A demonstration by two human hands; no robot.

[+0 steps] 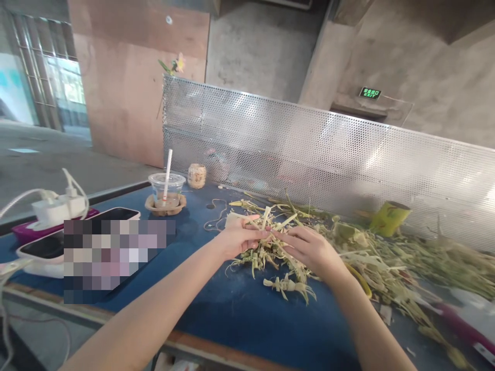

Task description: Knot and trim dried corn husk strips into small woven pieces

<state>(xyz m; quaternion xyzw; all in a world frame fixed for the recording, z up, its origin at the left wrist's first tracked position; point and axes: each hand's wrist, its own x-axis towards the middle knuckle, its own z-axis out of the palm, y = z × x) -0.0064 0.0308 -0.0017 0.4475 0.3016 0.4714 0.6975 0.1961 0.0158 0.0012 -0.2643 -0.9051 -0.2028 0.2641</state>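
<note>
My left hand [237, 238] and my right hand [309, 250] meet over the middle of the blue table. Between their fingertips they pinch pale dried leaf strips [266, 218], whose flat ends stick up and out to the right. The fingers partly hide the strips where they cross. Below the hands lies a tangled heap of dried leaf pieces [265, 260]. Nearer to me, a small knotted leaf figure [288, 286] with frayed ends rests flat on the table.
A plastic cup [166, 188] with a straw stands in a cardboard holder, beside a small woven pot [197, 176]. Plugs [58, 206] and a phone [119, 214] lie left. Plant fibres [390, 263] and a yellow-green tube [389, 219] lie right, before a perforated metal screen [270, 134].
</note>
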